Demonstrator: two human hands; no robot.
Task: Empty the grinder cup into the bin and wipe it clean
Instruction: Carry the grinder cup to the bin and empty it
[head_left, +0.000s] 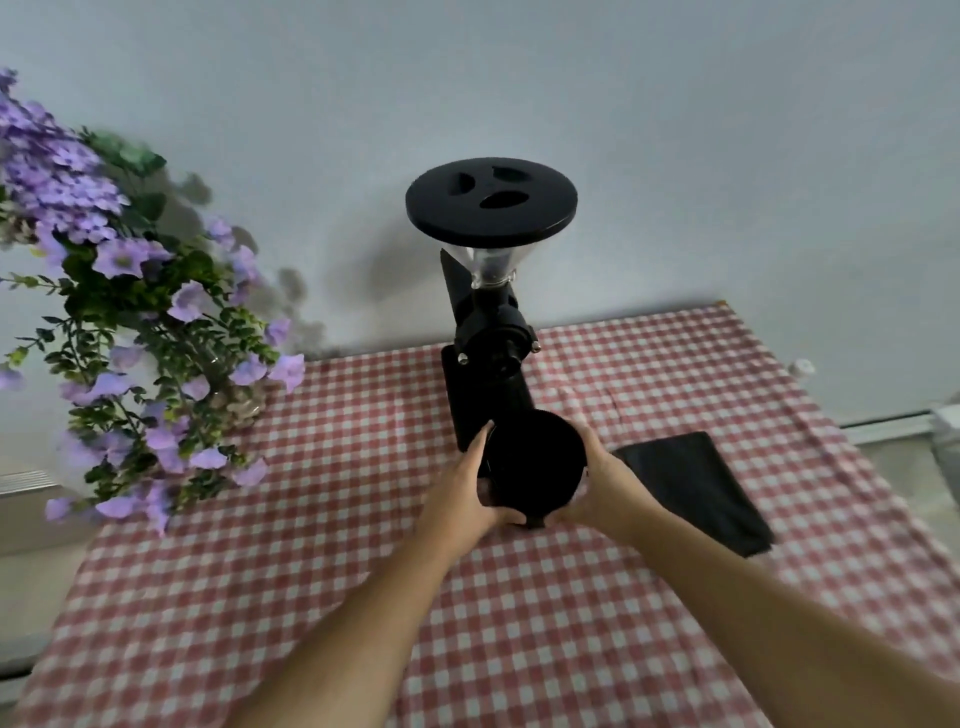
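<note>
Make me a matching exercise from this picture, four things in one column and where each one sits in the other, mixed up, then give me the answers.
Things:
1. black round grinder cup
2. black folded cloth
3. purple flowers with green leaves
4. black coffee grinder with a clear funnel hopper

Places:
A. at the table's left edge
B. flat on the checked tablecloth, right of the hands
C. at the back of the table by the wall
D. in the grip of the left hand and right hand

Pairs: 1-D, 2-B, 3-A, 4-C
</note>
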